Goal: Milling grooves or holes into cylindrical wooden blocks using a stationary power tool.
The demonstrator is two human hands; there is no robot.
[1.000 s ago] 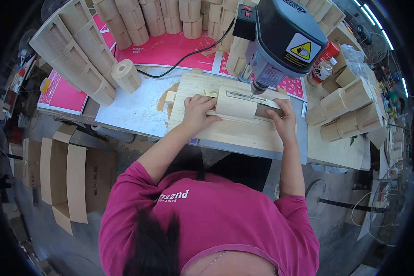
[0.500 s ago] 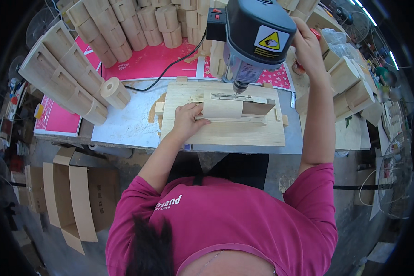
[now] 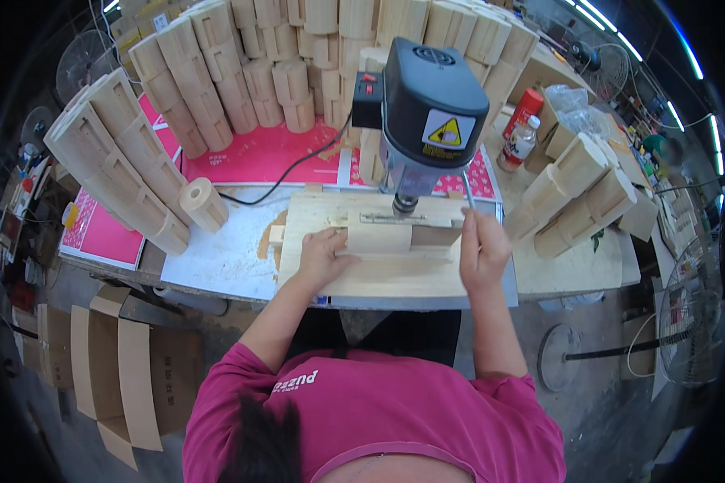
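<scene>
Across the bench (image 3: 572, 270) we see tall stacks of pale wooden cylinders (image 3: 298, 105) curving behind a dark drill press (image 3: 435, 105), whose head overhangs a flat wooden board (image 3: 395, 282). Our right hand (image 3: 485, 245) is closed, its fingers wrapped round the press's lever (image 3: 467, 189). Our left hand (image 3: 324, 256) rests at the left end of a round-fronted wooden piece (image 3: 379, 239), thumb spread from the bent fingers; whether they pinch it or merely press, we cannot tell. That piece sits on the board, just below the chuck (image 3: 405, 204).

If our left hand let the piece turn or creep, we judge, a bit coming down could wander, snag and wrench the wood. A slip rightward would carry those bare fingers toward the chuck.

For writing, we find dark characters on the cardboard box (image 3: 169, 378), a white sticker (image 3: 449, 130) with a yellow warning triangle on the press, white lettering on the pink shirt (image 3: 379, 402), and a bottle (image 3: 519, 145) whose label is too small to read.
</scene>
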